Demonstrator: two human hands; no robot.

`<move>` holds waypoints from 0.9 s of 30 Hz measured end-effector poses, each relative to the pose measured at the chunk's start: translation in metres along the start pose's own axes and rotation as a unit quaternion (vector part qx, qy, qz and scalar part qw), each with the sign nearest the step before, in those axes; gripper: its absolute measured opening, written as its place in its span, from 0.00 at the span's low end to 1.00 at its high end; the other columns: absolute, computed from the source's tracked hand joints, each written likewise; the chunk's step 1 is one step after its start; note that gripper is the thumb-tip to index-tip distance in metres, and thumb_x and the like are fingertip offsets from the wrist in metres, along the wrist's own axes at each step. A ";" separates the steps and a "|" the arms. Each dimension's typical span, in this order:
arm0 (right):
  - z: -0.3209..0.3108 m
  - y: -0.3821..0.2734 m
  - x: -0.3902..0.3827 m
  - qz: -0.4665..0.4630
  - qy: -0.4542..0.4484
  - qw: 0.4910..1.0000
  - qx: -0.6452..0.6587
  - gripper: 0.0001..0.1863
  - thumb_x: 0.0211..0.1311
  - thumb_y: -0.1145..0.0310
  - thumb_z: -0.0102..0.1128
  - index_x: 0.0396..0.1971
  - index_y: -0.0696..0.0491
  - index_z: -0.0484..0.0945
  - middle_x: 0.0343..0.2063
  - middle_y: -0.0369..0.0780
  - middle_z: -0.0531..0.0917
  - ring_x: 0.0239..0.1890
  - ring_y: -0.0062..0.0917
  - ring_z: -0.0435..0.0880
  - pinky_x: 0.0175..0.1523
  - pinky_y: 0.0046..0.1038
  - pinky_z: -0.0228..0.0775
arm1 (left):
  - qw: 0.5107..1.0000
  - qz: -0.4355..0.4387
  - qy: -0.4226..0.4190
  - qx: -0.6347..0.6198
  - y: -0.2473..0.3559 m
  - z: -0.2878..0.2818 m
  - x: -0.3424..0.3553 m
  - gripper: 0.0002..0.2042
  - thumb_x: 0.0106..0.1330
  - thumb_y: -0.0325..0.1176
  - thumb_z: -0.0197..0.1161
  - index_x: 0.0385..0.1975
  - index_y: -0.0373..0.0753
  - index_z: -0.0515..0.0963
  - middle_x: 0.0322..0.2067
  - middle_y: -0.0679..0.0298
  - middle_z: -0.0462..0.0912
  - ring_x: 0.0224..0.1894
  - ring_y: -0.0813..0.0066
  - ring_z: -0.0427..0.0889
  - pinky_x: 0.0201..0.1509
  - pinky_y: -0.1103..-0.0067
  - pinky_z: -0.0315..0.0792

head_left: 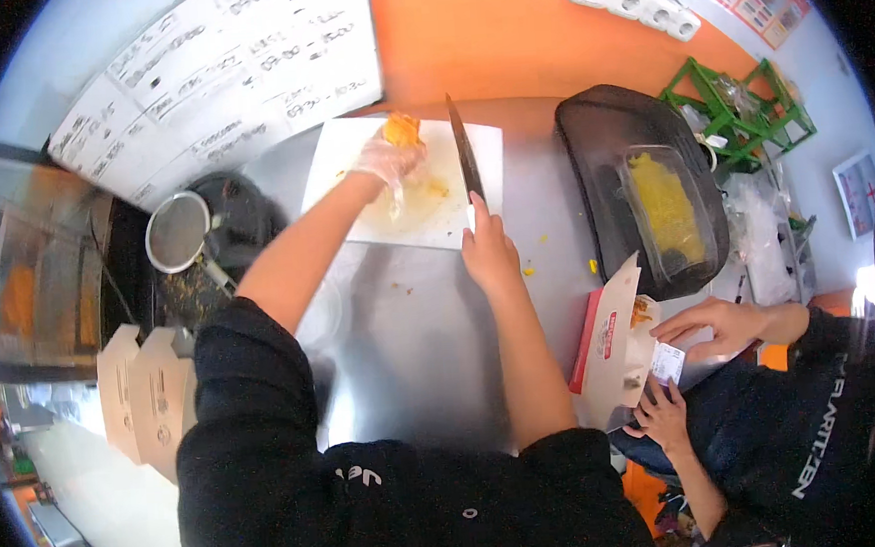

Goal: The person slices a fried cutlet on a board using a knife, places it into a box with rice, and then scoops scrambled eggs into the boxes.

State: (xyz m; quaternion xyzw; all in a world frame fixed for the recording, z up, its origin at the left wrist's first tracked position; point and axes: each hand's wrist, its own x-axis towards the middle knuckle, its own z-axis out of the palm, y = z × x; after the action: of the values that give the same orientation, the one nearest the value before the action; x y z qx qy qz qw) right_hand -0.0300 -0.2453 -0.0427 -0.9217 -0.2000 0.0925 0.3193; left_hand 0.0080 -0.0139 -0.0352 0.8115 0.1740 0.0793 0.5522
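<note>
Our left hand (396, 158), in a clear plastic glove, held a golden-orange chunk of food (403, 129) over the white rectangular cutting board (488, 165) on the grey metal counter (410, 320); our right hand (489, 246) gripped a long, white-handled steel knife (463, 152).

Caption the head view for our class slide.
Gloved left hand holds food at the cutting board; right hand grips a knife.

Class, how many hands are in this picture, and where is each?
4: the gloved left hand holding orange food over the white board; the right hand on the knife; a co-worker's upper hand and lower hand at the box.
</note>
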 end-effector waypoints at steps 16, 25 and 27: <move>0.010 -0.004 -0.042 -0.076 -0.008 0.903 -0.422 0.34 0.57 0.66 0.57 0.63 0.31 0.59 0.54 0.47 0.66 0.52 0.45 0.71 0.55 0.44 0.64 | 0.945 -0.052 0.320 -0.031 0.077 -0.363 -0.464 0.25 0.46 0.33 0.75 0.46 0.38 0.77 0.37 0.68 0.81 0.35 0.82 0.78 0.42 0.83 0.73; -0.001 0.021 -0.102 -0.229 0.174 0.924 -0.253 0.25 0.55 0.67 0.58 0.56 0.46 0.71 0.53 0.49 0.65 0.55 0.40 0.65 0.56 0.36 0.63 | 0.929 -0.204 0.208 -0.228 -0.083 -0.386 -0.508 0.31 0.45 0.51 0.74 0.45 0.35 0.78 0.38 0.60 0.82 0.35 0.76 0.80 0.39 0.78 0.73; 0.005 0.003 -0.133 -0.214 0.118 0.965 -0.098 0.24 0.55 0.69 0.58 0.55 0.51 0.71 0.52 0.47 0.67 0.53 0.36 0.66 0.54 0.34 0.65 | 0.954 -0.240 0.176 -0.024 -0.111 -0.394 -0.494 0.35 0.46 0.56 0.71 0.48 0.34 0.75 0.39 0.55 0.81 0.37 0.70 0.80 0.42 0.74 0.73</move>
State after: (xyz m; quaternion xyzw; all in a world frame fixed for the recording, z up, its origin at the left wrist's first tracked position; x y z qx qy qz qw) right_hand -0.1507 -0.3016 -0.0422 -0.8885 -0.3616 -0.1076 0.2613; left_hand -0.5978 0.1821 0.0419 0.7054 0.4562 0.0897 0.5350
